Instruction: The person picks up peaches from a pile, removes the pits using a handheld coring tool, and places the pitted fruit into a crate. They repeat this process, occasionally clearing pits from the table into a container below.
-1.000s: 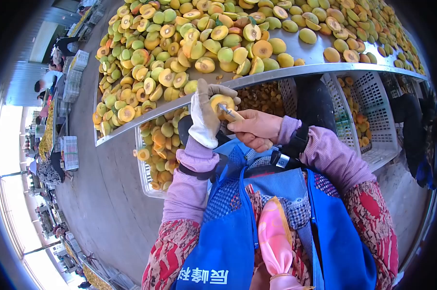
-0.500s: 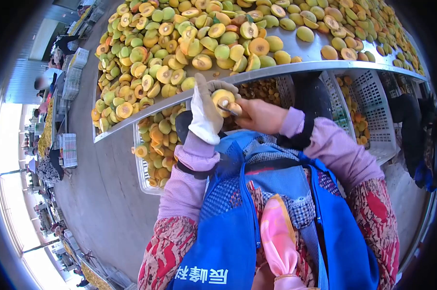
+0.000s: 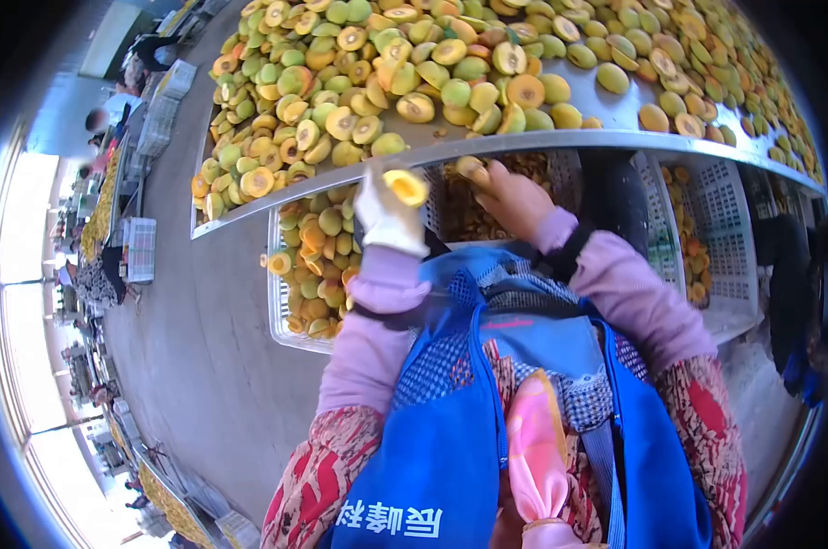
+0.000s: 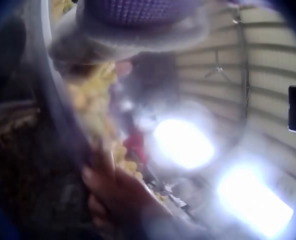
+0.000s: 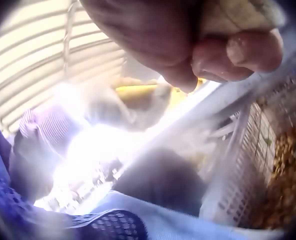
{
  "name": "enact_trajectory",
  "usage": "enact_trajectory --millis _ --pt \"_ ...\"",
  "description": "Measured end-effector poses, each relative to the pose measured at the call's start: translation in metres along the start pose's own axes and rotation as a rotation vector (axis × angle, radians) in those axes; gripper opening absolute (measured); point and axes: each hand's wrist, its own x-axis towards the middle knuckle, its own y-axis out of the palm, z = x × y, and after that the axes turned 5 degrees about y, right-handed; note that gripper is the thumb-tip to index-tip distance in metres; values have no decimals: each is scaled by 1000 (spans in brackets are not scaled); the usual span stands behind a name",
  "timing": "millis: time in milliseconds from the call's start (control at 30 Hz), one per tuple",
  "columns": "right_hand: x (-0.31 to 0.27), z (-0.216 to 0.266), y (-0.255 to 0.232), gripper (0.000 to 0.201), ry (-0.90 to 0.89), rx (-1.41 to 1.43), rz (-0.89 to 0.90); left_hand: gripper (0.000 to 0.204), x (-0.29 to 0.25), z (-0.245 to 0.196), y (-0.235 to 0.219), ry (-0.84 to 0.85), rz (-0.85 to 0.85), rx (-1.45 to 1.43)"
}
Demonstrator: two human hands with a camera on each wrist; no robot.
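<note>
A hollowed yellow peach half (image 3: 405, 188) is held cut face up in the left hand (image 3: 388, 218); a pale tool handle (image 5: 235, 17) is gripped by the right hand (image 3: 521, 203).

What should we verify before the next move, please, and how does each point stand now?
1. Fruit half held in the gloved left hand: ok.
2. Fruit half free of its pit: ok, its hollow shows none.
3. Pale handle gripped in the bare right hand: ok.
4. Hands apart from each other: ok, a gap shows between them.
5. Tool tip undamaged: cannot tell, not clearly visible.
6. Fruit crate below the table edge: ok.
</note>
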Motion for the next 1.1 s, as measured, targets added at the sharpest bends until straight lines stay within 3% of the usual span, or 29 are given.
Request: enact_trajectory --millis 33,100,167,200,233,300,333,433,467,600,667,767,833,900,933,967,1033,1100 --pt "-7 -5 2 32 90 3 33 34 -5 -32 -18 73 -68 450" --pt "-3 -21 11 33 156 -30 106 35 17 13 -54 402 -161 867" --pt "-18 -88 75 37 99 -197 306 28 36 3 -86 106 -391 1011" --pt "-17 -93 81 38 147 -267 416 28 49 10 -96 291 -394 1111" --pt "-13 -94 84 39 195 -340 521 28 62 4 -94 294 -399 1117" --pt "-9 -71 65 37 185 -267 490 34 86 -9 -80 134 -141 927" --pt "-9 -64 58 36 183 -195 457 40 101 -7 -70 73 -53 997" --pt "-14 -106 93 37 205 -188 541 52 137 6 -35 -104 213 1301" --pt "-18 -89 75 39 130 -121 386 52 143 17 -26 -90 191 1302" --pt "-4 -76 62 50 321 -27 463 57 140 24 -8 -71 73 1159" --pt "-2 -60 60 40 203 129 312 59 135 24 -5 -94 -47 1117" --pt "5 -16 28 35 61 328 268 55 137 27 -3 -98 -138 1125" --pt "11 8 16 35 14 380 206 49 131 28 -9 -48 -180 1063" --pt "15 22 2 35 -25 431 133 45 122 22 -12 184 -197 766" --pt "15 28 -4 35 -67 469 74 41 115 18 -13 232 -205 584" --pt "15 33 -9 35 -109 506 15 30 116 31 -14 267 -124 222" --pt "10 45 -20 35 -165 548 -19 19 79 -14 -10 -77 13 -537" --pt "2 59 -32 34 -190 630 55 22 52 -21 -1 -98 74 -840"
